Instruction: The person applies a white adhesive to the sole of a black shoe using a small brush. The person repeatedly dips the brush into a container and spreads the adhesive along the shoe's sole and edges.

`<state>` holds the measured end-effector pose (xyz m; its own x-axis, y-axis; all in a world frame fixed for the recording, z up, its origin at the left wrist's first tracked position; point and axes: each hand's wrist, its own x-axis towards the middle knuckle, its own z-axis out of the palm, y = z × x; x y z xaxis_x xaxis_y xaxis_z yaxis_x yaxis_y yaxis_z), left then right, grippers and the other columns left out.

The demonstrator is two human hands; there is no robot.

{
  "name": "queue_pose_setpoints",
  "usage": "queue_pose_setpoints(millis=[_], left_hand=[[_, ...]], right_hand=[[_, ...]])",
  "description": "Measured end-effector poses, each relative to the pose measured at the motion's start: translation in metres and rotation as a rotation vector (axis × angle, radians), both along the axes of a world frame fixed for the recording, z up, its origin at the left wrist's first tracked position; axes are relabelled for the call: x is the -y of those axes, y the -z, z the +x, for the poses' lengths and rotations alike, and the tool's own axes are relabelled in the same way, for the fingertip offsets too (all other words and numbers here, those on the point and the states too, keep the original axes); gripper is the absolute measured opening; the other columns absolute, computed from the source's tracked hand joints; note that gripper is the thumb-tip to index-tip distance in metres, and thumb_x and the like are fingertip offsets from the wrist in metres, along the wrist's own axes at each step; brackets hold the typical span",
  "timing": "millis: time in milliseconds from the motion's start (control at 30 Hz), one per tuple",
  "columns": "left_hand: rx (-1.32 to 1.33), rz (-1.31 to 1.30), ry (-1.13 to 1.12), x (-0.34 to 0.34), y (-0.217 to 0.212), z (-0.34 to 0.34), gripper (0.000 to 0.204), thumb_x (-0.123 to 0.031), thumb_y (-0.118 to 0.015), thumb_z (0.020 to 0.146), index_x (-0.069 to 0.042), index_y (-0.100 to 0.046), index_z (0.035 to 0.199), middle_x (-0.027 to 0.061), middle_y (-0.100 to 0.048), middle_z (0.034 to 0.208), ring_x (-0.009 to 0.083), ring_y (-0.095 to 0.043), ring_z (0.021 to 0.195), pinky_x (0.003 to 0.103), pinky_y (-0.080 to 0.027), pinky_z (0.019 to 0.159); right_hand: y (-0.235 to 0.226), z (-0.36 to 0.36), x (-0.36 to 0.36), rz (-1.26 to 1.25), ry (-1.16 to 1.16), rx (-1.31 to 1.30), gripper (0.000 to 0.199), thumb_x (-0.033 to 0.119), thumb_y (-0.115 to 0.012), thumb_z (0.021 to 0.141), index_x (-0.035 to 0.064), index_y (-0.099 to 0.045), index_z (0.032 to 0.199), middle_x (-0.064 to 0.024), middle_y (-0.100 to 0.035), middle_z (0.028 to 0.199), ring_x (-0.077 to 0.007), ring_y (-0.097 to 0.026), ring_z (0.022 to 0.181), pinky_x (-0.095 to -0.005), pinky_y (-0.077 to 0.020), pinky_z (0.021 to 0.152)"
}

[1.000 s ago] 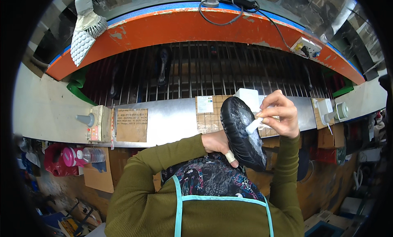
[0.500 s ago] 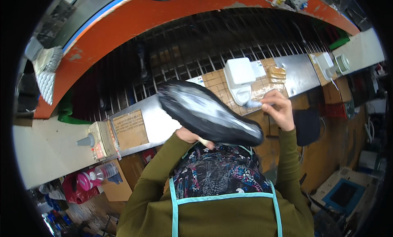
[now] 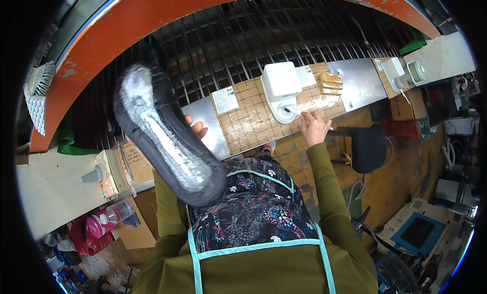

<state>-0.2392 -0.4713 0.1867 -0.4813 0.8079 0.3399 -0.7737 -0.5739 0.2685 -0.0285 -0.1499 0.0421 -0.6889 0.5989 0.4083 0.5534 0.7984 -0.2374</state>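
Note:
A black shoe upper, its underside turned up and coated with a shiny whitish film, is held at the left above the bench. My left hand grips it from beneath; a few fingertips show past its edge, and the shoe covers the rest. In my right hand, closed fingers pinch a thin brush. The brush's tip reaches into the small round cup of a white dispenser; the cup's contents are hard to make out.
Brown taped cardboard lies under the dispenser, with a yellowish block beside it. Metal rods run behind the bench, below an orange beam. Another white dispenser stands farther right. A black stool is on the floor.
The shoe has swung left and turned more upright, toe-to-heel. My right hand has moved left and slightly up relative to the bench, bringing the brush into the dispenser's cup.

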Motion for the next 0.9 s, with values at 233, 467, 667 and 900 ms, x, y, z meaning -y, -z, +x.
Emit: queue_pose_setpoints(millis=[233, 467, 667, 900], left_hand=[[0.246, -0.107, 0.209, 0.015, 0.028, -0.01, 0.121, -0.091, -0.048, 0.064, -0.001, -0.032, 0.144, 0.0256, -0.047, 0.122, 0.0395, -0.048, 0.11, 0.056, -0.038, 0.1], [0.173, -0.329, -0.009, 0.001, 0.012, 0.0, 0.116, -0.088, -0.04, 0.072, -0.001, -0.024, 0.147, 0.0394, -0.041, 0.13, 0.0432, -0.061, 0.092, 0.052, -0.055, 0.08], [-0.054, -0.761, -0.311, -0.047, 0.026, 0.002, 0.096, -0.079, -0.04, 0.081, 0.0, -0.042, 0.136, 0.0229, -0.059, 0.119, 0.0305, -0.066, 0.095, 0.04, -0.058, 0.08], [-0.334, -0.654, -0.109, -0.085, -0.002, 0.012, 0.082, -0.062, -0.065, 0.079, -0.001, -0.048, 0.131, 0.0117, -0.058, 0.123, 0.0209, -0.058, 0.11, 0.036, -0.046, 0.097]], right_hand=[[0.008, 0.006, -0.007, -0.034, -0.029, 0.046, 0.008, 0.022, -0.067, 0.084, 0.0159, -0.072, 0.084, -0.0028, -0.061, 0.074, -0.0224, -0.057, 0.063, -0.0403, -0.0345, 0.074], [0.018, 0.027, -0.019, -1.454, 0.231, -0.236, 0.018, 0.021, -0.058, 0.093, 0.0063, -0.067, 0.088, -0.0025, -0.058, 0.062, -0.0106, -0.049, 0.053, -0.0275, -0.0337, 0.046], [-0.023, 0.01, -0.002, -1.465, 0.015, -0.357, 0.014, 0.013, -0.067, 0.088, -0.0003, -0.068, 0.092, -0.0028, -0.066, 0.082, -0.0107, -0.061, 0.072, -0.0247, -0.0468, 0.065], [-0.189, -0.026, 0.048, -0.333, -0.32, -0.581, 0.012, 0.006, -0.076, 0.077, 0.0063, -0.073, 0.089, -0.0046, -0.067, 0.084, -0.0175, -0.061, 0.075, -0.0306, -0.0392, 0.074]])
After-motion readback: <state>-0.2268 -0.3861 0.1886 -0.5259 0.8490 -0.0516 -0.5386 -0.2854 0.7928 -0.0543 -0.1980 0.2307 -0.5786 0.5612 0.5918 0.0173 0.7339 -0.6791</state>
